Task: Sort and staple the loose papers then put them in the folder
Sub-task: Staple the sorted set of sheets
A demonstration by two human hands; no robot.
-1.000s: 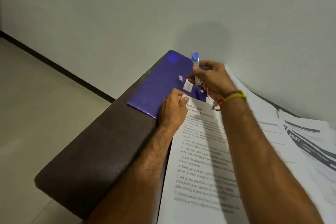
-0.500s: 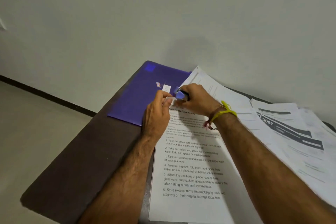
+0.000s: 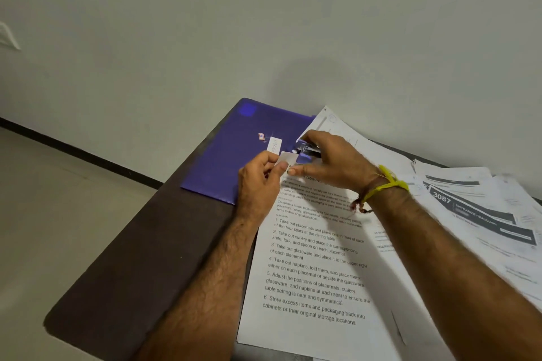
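Note:
A printed sheet of numbered steps [image 3: 311,275] lies on top of a paper stack on the dark table. My left hand [image 3: 259,182] pinches its top left corner, lifted slightly between thumb and fingers. Just right of it, my right hand [image 3: 328,160] grips a small blue and metal stapler [image 3: 305,149] at that corner, above the paper's edge. A purple folder [image 3: 237,152] with small white labels lies flat beyond the hands, at the table's far left corner.
More loose printed papers [image 3: 475,208] are spread over the right side of the dark brown table [image 3: 132,267], one with "3087" on a dark band. A grey wall stands right behind the table. The floor drops away to the left.
My right hand brought the stapler down from an upright raised position to the paper's top left corner. My left hand shifted from resting on the corner to pinching it up.

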